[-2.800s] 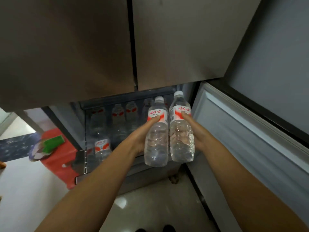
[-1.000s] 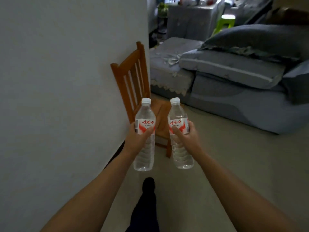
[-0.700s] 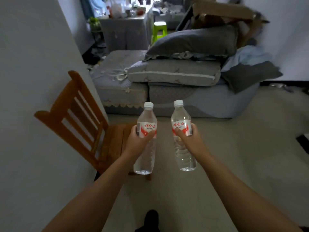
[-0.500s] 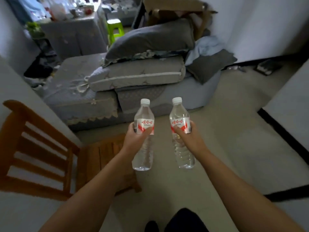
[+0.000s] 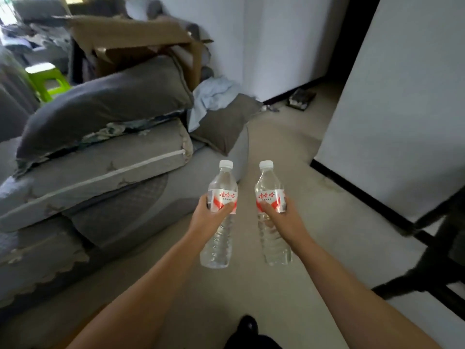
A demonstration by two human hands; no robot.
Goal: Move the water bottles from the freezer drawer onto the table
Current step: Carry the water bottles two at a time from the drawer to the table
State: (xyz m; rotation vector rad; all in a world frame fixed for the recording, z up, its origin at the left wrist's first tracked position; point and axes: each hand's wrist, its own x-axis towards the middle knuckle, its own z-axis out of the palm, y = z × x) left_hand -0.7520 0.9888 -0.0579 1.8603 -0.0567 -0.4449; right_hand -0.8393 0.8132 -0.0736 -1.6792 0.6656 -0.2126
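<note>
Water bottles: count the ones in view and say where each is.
2. One water bottle is held upright in the left hand; the other bottle is upright in the right hand. None appear elsewhere.

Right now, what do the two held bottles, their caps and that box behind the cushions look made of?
Left bottle and right bottle: clear thin plastic, glossy, ribbed lower walls, floor visible through them; red-and-white printed wrap labels, probably film. Caps: opaque white, likely plastic. Box: brown matte sheet with open flaps, looks like cardboard, though blurred. Left hand and right hand each wrap one bottle at its label.
</note>
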